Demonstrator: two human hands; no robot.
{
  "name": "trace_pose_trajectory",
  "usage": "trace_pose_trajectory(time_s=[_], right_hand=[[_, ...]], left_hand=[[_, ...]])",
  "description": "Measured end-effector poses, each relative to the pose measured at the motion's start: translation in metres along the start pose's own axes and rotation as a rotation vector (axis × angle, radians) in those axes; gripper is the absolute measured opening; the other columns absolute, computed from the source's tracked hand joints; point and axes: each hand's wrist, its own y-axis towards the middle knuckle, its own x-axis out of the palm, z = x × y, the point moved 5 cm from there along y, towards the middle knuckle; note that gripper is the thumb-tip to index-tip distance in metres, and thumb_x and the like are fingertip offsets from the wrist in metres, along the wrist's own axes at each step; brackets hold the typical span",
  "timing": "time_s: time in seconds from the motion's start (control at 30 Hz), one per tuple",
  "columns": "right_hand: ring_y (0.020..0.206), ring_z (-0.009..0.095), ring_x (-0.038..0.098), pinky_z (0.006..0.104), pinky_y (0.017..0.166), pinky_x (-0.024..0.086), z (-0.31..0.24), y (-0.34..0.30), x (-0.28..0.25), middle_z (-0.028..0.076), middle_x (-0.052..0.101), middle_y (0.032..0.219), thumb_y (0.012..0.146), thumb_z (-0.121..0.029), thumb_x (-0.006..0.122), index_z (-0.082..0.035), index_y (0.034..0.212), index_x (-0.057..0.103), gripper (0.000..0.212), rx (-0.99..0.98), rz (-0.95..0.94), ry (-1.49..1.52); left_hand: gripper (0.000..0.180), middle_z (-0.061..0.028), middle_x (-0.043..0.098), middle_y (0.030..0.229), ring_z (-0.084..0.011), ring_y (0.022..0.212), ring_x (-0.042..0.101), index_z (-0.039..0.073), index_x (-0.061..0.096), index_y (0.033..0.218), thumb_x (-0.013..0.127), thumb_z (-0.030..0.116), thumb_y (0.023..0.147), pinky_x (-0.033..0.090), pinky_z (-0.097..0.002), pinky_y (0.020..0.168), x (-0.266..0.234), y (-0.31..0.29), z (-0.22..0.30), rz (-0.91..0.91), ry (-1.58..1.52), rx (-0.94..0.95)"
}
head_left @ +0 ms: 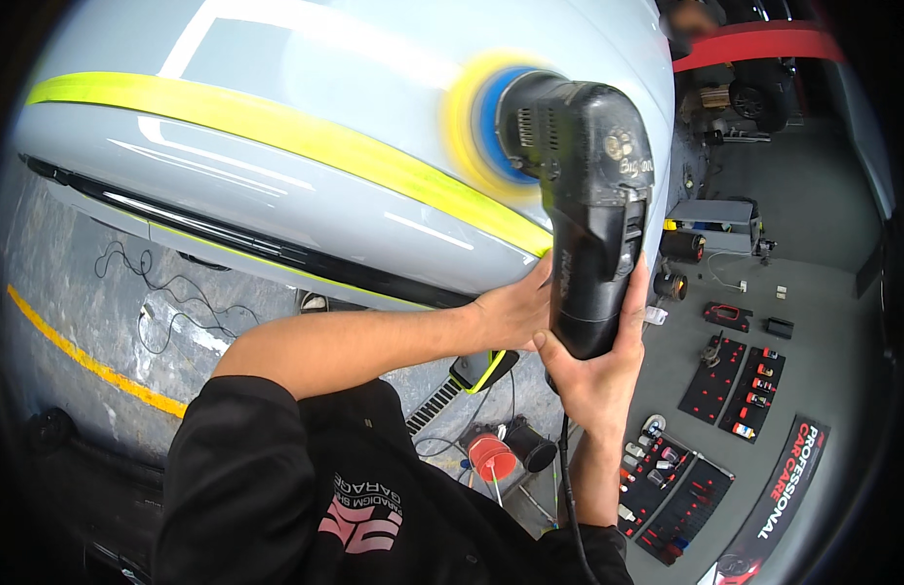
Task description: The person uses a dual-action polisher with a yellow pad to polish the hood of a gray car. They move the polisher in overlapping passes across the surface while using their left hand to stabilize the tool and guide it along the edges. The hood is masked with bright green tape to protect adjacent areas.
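Note:
A black car polisher [596, 234] lies across the pale grey car panel [354, 97], its yellow foam pad [459, 127] against the paint. Blur round the pad and its blue backing plate [491, 122] suggests spinning. My right hand [605, 375] is closed round the tail end of the polisher, thumb on one side and fingers along the other. Coming from the left, my left hand [518, 307] is at the middle of the body; its fingers are mostly hidden behind the tool. A lime-yellow stripe [306, 132] curves over the panel close to the pad.
The polisher's black cord [567, 478] hangs past my right forearm. Below the car are a red bucket [492, 455], a black bucket [530, 444] and a loose cable [164, 292] on the floor. Tool panels [710, 385] and a grey cart [710, 212] are at right.

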Motion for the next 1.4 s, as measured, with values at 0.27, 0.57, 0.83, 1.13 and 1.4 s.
trace_pose_trajectory(time_s=[0.27, 0.57, 0.83, 1.13, 1.4], right_hand=[[0.105, 0.024, 0.070, 0.0371, 0.095, 0.055, 0.010, -0.004, -0.012, 0.017, 0.069, 0.122, 0.067, -0.002, 0.088, -0.006, 0.164, 0.017, 0.121, 0.063, 0.042, -0.002], [0.114, 0.027, 0.068, 0.0378, 0.100, 0.052, 0.007, 0.000, -0.006, 0.020, 0.065, 0.131, 0.067, -0.002, 0.084, -0.003, 0.164, 0.019, 0.117, 0.003, 0.032, -0.007], [0.117, 0.025, 0.065, 0.0388, 0.101, 0.052, -0.014, 0.010, 0.003, 0.019, 0.062, 0.136, 0.066, 0.001, 0.079, -0.008, 0.166, 0.017, 0.117, 0.009, -0.037, 0.028], [0.114, 0.026, 0.066, 0.0395, 0.101, 0.052, -0.024, 0.013, 0.006, 0.020, 0.064, 0.132, 0.066, 0.002, 0.078, -0.008, 0.166, 0.017, 0.117, -0.028, -0.023, 0.024], [0.114, 0.026, 0.067, 0.0395, 0.102, 0.051, -0.020, 0.017, 0.008, 0.020, 0.064, 0.131, 0.066, 0.003, 0.079, -0.008, 0.166, 0.018, 0.118, -0.119, -0.022, -0.031]], left_hand=[[0.078, -0.0208, 0.022, 0.169, -0.0419, 0.157, 0.017, 0.009, 0.026, 0.162, 0.043, 0.051, 0.099, 0.019, -0.0662, 0.118, 0.008, -0.010, 0.008, -0.217, 0.453, 0.010], [0.100, -0.0183, 0.033, 0.164, -0.0397, 0.153, 0.024, 0.007, 0.031, 0.160, 0.065, 0.056, 0.080, 0.024, -0.0613, 0.116, 0.011, -0.003, 0.002, -0.048, 0.339, 0.001], [0.061, -0.0117, 0.029, 0.165, -0.0289, 0.155, 0.022, 0.011, 0.031, 0.159, 0.048, 0.024, 0.101, 0.022, -0.0450, 0.128, -0.018, 0.002, -0.002, 0.077, -0.292, -0.063], [0.057, -0.0078, 0.029, 0.166, -0.0244, 0.155, 0.022, 0.013, 0.034, 0.158, 0.047, 0.023, 0.103, 0.020, -0.0415, 0.128, -0.011, 0.003, -0.004, 0.121, -0.509, -0.104], [0.053, -0.0049, 0.029, 0.166, -0.0214, 0.155, 0.021, 0.013, 0.033, 0.159, 0.044, 0.023, 0.107, 0.019, -0.0372, 0.129, 0.005, 0.000, -0.008, 0.098, -0.766, -0.186]])
